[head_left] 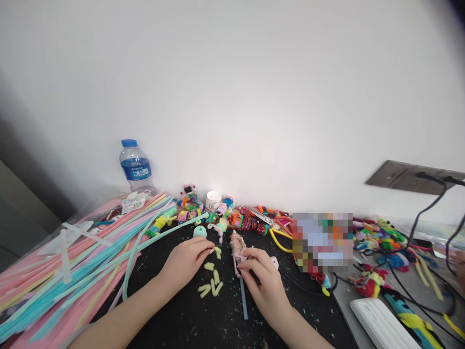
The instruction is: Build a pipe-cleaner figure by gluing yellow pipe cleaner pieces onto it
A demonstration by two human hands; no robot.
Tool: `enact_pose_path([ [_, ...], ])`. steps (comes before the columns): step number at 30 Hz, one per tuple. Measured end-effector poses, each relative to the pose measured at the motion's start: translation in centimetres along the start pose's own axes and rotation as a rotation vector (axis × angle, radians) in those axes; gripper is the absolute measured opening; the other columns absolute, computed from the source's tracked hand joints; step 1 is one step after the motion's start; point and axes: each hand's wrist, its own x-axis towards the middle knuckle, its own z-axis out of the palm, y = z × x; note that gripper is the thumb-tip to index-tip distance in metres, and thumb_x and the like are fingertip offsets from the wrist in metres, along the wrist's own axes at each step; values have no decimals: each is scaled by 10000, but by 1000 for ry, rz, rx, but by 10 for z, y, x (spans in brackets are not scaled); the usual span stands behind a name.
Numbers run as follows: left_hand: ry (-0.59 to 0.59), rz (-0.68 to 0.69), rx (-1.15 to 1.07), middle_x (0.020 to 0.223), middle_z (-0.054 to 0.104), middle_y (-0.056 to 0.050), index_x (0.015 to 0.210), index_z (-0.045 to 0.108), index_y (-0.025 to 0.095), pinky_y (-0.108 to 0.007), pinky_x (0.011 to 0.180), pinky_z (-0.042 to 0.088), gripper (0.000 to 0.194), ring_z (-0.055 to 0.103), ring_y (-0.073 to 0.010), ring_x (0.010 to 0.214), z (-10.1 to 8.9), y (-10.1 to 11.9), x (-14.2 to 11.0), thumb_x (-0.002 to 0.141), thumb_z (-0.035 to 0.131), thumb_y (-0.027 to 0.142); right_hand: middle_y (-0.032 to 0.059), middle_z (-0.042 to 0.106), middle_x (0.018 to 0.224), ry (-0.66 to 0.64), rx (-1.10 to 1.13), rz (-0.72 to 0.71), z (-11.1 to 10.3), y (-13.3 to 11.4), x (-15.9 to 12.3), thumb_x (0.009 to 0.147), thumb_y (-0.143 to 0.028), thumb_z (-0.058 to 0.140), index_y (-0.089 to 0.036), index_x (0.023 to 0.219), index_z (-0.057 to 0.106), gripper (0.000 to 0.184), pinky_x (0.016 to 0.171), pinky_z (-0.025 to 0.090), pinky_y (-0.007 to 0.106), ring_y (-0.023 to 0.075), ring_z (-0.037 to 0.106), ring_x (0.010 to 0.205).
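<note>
On the black bench (189,320), near the wall, the left hand (183,264) rests palm down with its fingertips pinching a small pale yellow fuzzy piece (217,252). More of these yellow pieces (210,287) lie loose on the bench just below it, between the two hands. The right hand (263,281) is pressed closed around the stem of a pinkish fuzzy figure (238,245), held upright, with a pale blue stick (243,303) running down from it along the bench. To the left lies a fan of pink, blue and yellow pipe cleaners (72,261), and a water bottle (135,167) stands by the wall. A row of colourful finished figures (225,215) and a pair of scissors (259,215) sit behind the hands.
</note>
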Motion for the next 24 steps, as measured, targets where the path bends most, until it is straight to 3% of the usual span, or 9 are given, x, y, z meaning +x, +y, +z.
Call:
enact_pose_path([
  [8, -42, -1, 2, 918, 631, -27, 1004, 654, 225, -260, 747, 456, 281, 595, -172, 813, 2, -1, 1, 896, 394, 229, 79, 557, 977, 3, -15, 0, -1, 0, 1, 825, -94, 504, -194, 863, 582, 132, 787, 454, 331, 200, 540, 920],
  [14, 16, 4, -21, 1012, 623, -39, 1081, 606, 224, -273, 781, 451, 309, 589, -182, 885, 3, -2, 0, 896, 359, 213, 75, 559, 970, -4, -15, 10, -1, 0, 0, 824, -86, 498, -197, 861, 576, 141, 783, 451, 334, 199, 539, 911],
  [19, 103, -8, 3, 903, 615, -24, 927, 584, 218, -262, 659, 433, 216, 579, -172, 765, -3, 4, -2, 870, 376, 225, 74, 555, 972, 13, -7, 18, -2, 0, 0, 826, -84, 482, -198, 836, 555, 136, 772, 449, 328, 196, 535, 911],
  [24, -11, 19, 95, 691, 531, 7, 716, 493, 194, -246, 542, 346, 122, 502, -150, 592, -12, 10, -1, 817, 430, 222, 70, 547, 938, 13, 4, 51, -4, -3, 1, 827, -94, 452, -196, 769, 503, 128, 756, 445, 330, 197, 531, 887],
])
